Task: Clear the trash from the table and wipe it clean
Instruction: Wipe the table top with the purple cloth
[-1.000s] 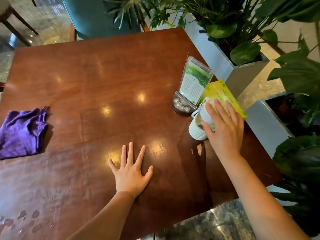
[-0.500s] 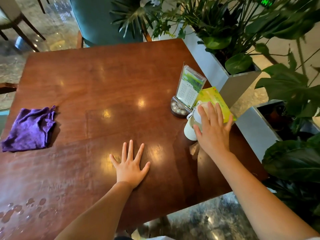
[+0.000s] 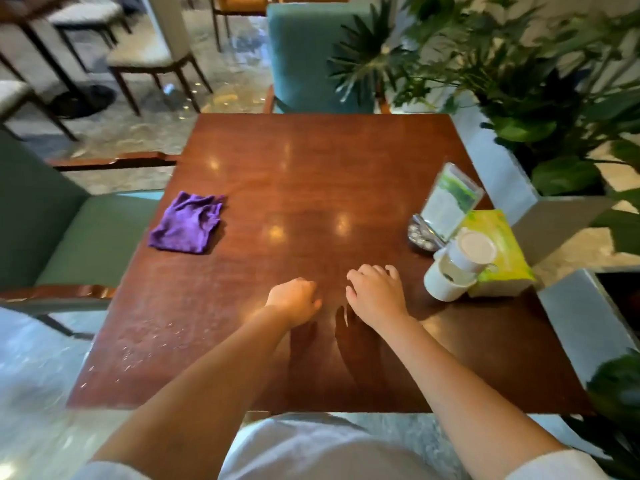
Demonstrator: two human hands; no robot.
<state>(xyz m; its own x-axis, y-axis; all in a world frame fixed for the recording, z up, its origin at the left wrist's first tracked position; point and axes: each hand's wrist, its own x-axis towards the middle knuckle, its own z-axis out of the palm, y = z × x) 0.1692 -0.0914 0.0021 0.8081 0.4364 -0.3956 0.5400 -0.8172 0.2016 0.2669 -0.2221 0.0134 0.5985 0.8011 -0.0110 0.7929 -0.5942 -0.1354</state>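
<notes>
A square brown wooden table (image 3: 311, 161) fills the head view. A crumpled purple cloth (image 3: 187, 221) lies near its left edge. Water drops (image 3: 138, 351) speckle the near left part of the top. My left hand (image 3: 294, 299) hovers over the middle front, fingers curled, holding nothing. Just to its right, my right hand (image 3: 375, 294) has loosely spread fingers and is empty. A white cup with a white lid (image 3: 457, 265) stands at the right edge, apart from my right hand.
A yellow-green tissue box (image 3: 502, 258) sits behind the cup, with a clear menu stand (image 3: 450, 202) on a round base beside it. Grey planters with leafy plants (image 3: 540, 109) line the right side. Green chairs (image 3: 311, 53) stand at the far and left sides.
My right hand let go of the white cup and drew back to the middle front. My left hand lifted off the table and curled its fingers. The view tilted up and back.
</notes>
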